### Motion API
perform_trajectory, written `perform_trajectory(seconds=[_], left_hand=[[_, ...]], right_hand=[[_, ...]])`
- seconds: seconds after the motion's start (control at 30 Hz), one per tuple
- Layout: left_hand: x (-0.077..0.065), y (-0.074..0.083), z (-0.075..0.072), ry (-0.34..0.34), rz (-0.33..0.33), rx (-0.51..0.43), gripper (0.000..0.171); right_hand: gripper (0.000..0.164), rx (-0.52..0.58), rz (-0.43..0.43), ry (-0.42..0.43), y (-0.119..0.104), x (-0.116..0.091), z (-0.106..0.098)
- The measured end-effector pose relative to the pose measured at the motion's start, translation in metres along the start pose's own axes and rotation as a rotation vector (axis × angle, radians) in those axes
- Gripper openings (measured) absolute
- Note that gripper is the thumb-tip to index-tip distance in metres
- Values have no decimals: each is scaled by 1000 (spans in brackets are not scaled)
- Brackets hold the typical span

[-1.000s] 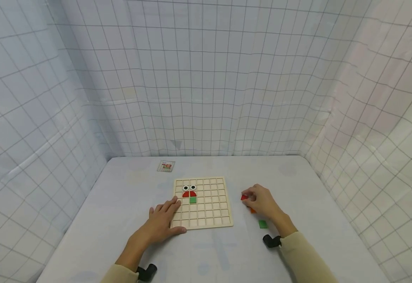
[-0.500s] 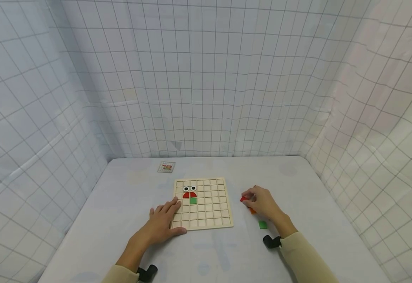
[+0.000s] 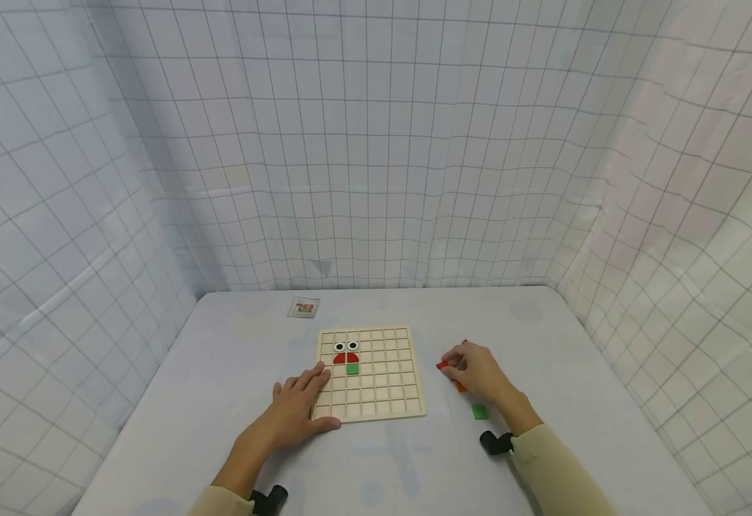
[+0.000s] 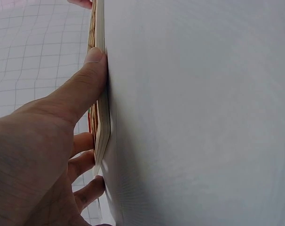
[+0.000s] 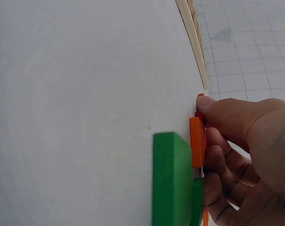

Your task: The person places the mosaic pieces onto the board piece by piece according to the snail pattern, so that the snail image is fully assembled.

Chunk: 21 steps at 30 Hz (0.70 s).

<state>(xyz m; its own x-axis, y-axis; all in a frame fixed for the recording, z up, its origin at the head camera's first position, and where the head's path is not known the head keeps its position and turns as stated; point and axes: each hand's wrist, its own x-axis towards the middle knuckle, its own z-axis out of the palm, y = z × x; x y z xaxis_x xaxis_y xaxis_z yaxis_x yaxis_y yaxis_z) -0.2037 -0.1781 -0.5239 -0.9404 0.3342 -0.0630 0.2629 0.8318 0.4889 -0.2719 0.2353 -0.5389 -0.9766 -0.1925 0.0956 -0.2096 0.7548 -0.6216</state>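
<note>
A square wooden grid board (image 3: 385, 390) lies on the table. Two round eye tiles (image 3: 353, 345) sit in its upper left, above two red rounded tiles (image 3: 340, 358) and a green square tile (image 3: 353, 369). My left hand (image 3: 292, 412) rests spread along the board's left side, thumb at the front edge. Right of the board, my right hand (image 3: 481, 370) pinches a small red tile (image 3: 441, 365) between thumb and fingers. Beneath that hand shows an orange tile (image 3: 459, 386). In the right wrist view, thick green (image 5: 168, 181) and orange pieces (image 5: 197, 141) lie beside the curled fingers.
A small picture card (image 3: 303, 307) lies behind the board at the back left. Nearer me than the right hand sits a loose green tile (image 3: 479, 411). Gridded white curtains (image 3: 376, 165) enclose the table (image 3: 388, 473) at the back and sides.
The red tile in my right fingertips has shifted slightly toward the board and tilted. My left hand stays put on the board.
</note>
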Motion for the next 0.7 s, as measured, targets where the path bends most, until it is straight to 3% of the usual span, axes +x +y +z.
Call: perform_trajectory(seconds=[0.43,0.7], left_hand=[[1,-1,1,5,-1,4,107],[2,-3,4,0,-17,19,108]], right_hand=[[16,93,27,1,-5,-2,1],[16,95,32,29,-12,-1,5]])
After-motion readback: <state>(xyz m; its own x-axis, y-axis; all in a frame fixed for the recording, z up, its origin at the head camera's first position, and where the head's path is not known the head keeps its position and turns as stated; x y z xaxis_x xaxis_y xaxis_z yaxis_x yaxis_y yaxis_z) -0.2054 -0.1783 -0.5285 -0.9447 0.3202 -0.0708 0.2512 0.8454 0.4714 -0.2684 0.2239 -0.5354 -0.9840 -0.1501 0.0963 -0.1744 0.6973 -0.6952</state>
